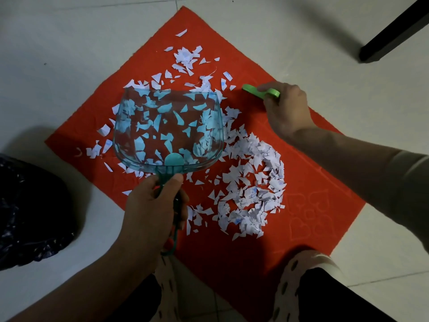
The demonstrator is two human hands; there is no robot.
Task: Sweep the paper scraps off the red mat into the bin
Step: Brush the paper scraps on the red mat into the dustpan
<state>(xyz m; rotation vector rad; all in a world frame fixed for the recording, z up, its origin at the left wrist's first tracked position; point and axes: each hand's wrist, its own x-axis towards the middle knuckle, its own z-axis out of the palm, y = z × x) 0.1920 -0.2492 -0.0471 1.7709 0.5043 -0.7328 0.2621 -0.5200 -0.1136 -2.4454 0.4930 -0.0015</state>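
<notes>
While the left hand (153, 203) clamps the dustpan (168, 129) handle at centre frame, the right hand (284, 108) closes on a green brush (260, 91). Scraps (250, 182) litter the mat (313, 182): light, flimsy, likely to scatter. Bin (30, 217) sits lower left.

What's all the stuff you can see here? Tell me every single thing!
mat: one, red, spread on the floor as a diamond
paper scraps: too many to count, white with blue marks, scattered over the mat, thickest at its right middle
dustpan: one, clear teal, held over the mat's left part
brush handle: one, green, in the right hand
bin bag: one, dark, on the floor at left
furniture leg: one, black, top right
floor: pale tiles, all around
left hand: one, gripping the dustpan's handle
right hand: one, gripping the brush handle
</notes>
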